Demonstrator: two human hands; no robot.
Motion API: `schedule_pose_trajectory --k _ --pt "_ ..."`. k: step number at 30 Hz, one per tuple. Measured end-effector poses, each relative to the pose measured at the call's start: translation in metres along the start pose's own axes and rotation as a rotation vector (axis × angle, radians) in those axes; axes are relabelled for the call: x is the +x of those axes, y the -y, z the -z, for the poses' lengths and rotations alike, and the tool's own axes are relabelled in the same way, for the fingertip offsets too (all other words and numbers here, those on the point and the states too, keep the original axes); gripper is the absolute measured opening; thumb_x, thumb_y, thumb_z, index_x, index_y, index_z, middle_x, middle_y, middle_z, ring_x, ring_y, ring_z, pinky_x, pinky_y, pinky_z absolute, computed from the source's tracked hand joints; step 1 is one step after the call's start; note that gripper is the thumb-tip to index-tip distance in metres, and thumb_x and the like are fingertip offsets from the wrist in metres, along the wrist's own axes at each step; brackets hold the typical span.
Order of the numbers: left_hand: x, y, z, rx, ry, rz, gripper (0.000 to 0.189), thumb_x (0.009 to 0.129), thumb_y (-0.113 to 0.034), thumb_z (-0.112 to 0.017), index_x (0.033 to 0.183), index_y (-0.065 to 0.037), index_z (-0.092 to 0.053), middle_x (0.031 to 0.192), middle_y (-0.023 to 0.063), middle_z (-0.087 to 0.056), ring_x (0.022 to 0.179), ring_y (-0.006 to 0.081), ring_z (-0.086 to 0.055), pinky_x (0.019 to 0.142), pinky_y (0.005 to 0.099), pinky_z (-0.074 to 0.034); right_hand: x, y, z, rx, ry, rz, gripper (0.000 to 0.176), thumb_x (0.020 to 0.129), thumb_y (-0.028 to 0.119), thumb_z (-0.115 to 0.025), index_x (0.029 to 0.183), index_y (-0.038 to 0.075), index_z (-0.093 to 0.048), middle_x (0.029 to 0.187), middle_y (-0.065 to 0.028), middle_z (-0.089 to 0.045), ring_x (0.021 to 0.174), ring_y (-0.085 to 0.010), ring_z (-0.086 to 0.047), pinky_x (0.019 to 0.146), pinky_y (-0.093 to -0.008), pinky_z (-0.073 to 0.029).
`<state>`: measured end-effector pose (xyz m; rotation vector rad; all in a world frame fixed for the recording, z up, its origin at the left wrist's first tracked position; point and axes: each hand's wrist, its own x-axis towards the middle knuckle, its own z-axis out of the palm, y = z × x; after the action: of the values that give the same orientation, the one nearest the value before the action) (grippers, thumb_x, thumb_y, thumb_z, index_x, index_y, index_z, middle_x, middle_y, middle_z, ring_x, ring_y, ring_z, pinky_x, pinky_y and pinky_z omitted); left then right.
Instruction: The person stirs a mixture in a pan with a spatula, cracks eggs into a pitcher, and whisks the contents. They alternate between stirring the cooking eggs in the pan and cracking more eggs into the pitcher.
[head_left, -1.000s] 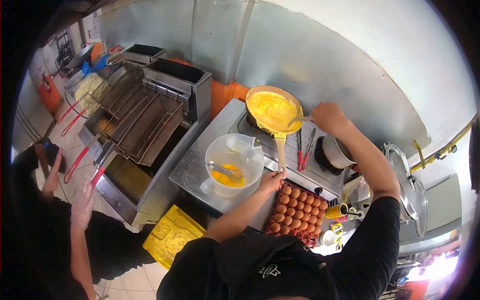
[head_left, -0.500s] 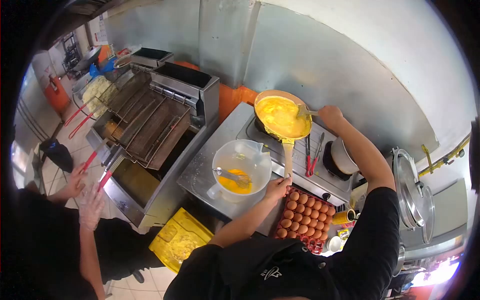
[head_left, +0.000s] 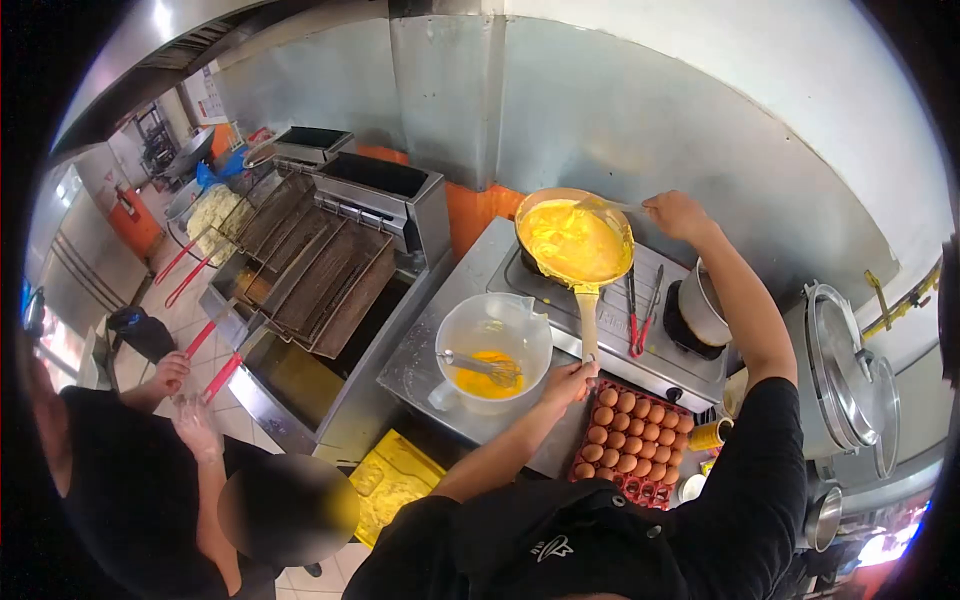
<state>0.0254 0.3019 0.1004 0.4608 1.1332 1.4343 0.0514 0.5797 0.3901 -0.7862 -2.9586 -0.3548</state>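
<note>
My left hand [head_left: 572, 385] is closed around the wooden handle [head_left: 588, 322] of a frying pan [head_left: 629, 246] on the gas stove. Yellow beaten egg [head_left: 572, 238], partly set in folds, covers the pan's bottom. Over the pan's far right side, my right hand [head_left: 677, 216] grips a spatula [head_left: 612, 205], its blade in the egg near the rim. A clear plastic jug [head_left: 465, 325] stands left of the pan handle, with a whisk [head_left: 466, 363] resting in yolk-coloured liquid. Close to my left hand on the right lies a red egg tray [head_left: 585, 470] filled with brown eggs [head_left: 636, 436].
Red-handled tongs [head_left: 635, 322] lie on the stove beside a pot [head_left: 704, 305]. At left, a co-worker's hands [head_left: 197, 427] hold red-handled fryer baskets [head_left: 335, 285] over a deep fryer. A yellow bin [head_left: 400, 470] stands below. A large lidded pot [head_left: 830, 370] is at right.
My right hand has moved the spatula toward the far side of the pan, and the egg's folds have shifted. My left hand keeps hold of the handle. The co-worker leans farther into view.
</note>
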Motion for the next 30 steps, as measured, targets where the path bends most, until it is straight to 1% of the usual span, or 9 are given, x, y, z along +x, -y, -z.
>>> schedule_pose_trajectory --k 1,3,6,10,13,14,19,21,30 --pt "-0.002 -0.002 0.0 -0.002 -0.003 0.003 0.034 0.088 -0.041 -0.065 0.096 -0.008 -0.067 0.073 -0.0012 -0.057 0.06 0.0087 -0.054 0.051 0.0242 -0.044 -0.002 0.004 0.0 0.0 0.001 -0.002 0.026 0.089 0.024 -0.052 0.109 0.018 -0.068 0.092 -0.0162 -0.068 0.086 -0.0378 -0.065 0.074 -0.0483 -0.053" --pt "-0.002 -0.005 -0.003 -0.003 -0.002 0.004 0.033 0.087 -0.041 -0.065 0.096 -0.009 -0.067 0.073 -0.001 -0.058 0.06 0.0088 -0.054 0.051 0.0243 -0.044 -0.005 0.01 0.001 0.024 0.045 -0.075 0.023 0.088 0.021 -0.051 0.095 0.008 -0.068 0.095 -0.0192 -0.067 0.088 -0.0395 -0.064 0.076 -0.0492 -0.052" --pt "-0.004 -0.006 -0.008 -0.062 -0.058 0.009 0.03 0.09 -0.033 -0.065 0.091 -0.003 -0.067 0.07 0.002 -0.057 0.049 0.0064 -0.045 0.046 0.023 -0.037 0.004 0.014 -0.033 -0.04 -0.014 -0.126 0.024 0.087 0.018 -0.05 0.085 0.0 -0.065 0.092 -0.023 -0.066 0.089 -0.0398 -0.064 0.078 -0.0487 -0.052" --pt "-0.003 -0.007 -0.002 0.004 -0.041 0.0 0.032 0.09 -0.036 -0.065 0.09 -0.004 -0.067 0.069 0.0014 -0.057 0.049 0.0066 -0.046 0.045 0.0226 -0.037 0.017 0.02 -0.066 0.113 -0.116 -0.241 0.029 0.088 0.02 -0.05 0.081 -0.005 -0.064 0.089 -0.0268 -0.065 0.089 -0.04 -0.064 0.079 -0.0474 -0.052" --pt "0.001 -0.008 0.002 0.017 -0.015 -0.003 0.034 0.089 -0.038 -0.065 0.089 -0.004 -0.067 0.067 0.0008 -0.057 0.048 0.0068 -0.046 0.044 0.0225 -0.036 0.042 0.005 -0.101 0.1 -0.149 -0.212 0.03 0.089 0.022 -0.05 0.083 -0.003 -0.066 0.091 -0.026 -0.065 0.09 -0.0404 -0.064 0.081 -0.0473 -0.052" --pt "0.0 -0.007 0.003 -0.002 -0.005 0.004 0.035 0.089 -0.039 -0.065 0.089 -0.004 -0.067 0.065 0.0006 -0.056 0.047 0.0068 -0.046 0.043 0.0225 -0.036 0.049 0.002 -0.109 0.13 -0.092 -0.205 0.029 0.089 0.023 -0.05 0.087 0.0 -0.068 0.091 -0.0249 -0.066 0.09 -0.0402 -0.064 0.081 -0.0472 -0.052" --pt "-0.002 -0.012 0.008 0.034 0.013 0.025 0.035 0.089 -0.039 -0.064 0.09 -0.005 -0.068 0.064 -0.0001 -0.055 0.049 0.0068 -0.047 0.044 0.0222 -0.036 0.052 0.002 -0.11 0.254 -0.019 -0.178 0.027 0.089 0.026 -0.051 0.094 0.008 -0.07 0.091 -0.021 -0.067 0.088 -0.0393 -0.064 0.081 -0.0469 -0.05" --pt "-0.003 -0.014 0.006 0.034 0.025 0.027 0.034 0.089 -0.039 -0.064 0.091 -0.005 -0.068 0.064 -0.0002 -0.055 0.049 0.0067 -0.048 0.044 0.022 -0.036 0.054 -0.004 -0.114 0.349 -0.058 -0.09 0.027 0.089 0.028 -0.053 0.098 0.011 -0.071 0.09 -0.021 -0.066 0.084 -0.0391 -0.064 0.077 -0.0464 -0.05" --pt "0.004 -0.016 0.007 0.111 0.031 0.06 0.039 0.088 -0.045 -0.064 0.088 -0.006 -0.068 0.064 -0.0006 -0.054 0.05 0.007 -0.047 0.045 0.0226 -0.037 0.055 0.002 -0.113 0.409 -0.107 0.01 0.029 0.086 0.027 -0.063 0.111 0.011 -0.069 0.092 -0.023 -0.066 0.083 -0.0369 -0.066 0.075 -0.0419 -0.051"
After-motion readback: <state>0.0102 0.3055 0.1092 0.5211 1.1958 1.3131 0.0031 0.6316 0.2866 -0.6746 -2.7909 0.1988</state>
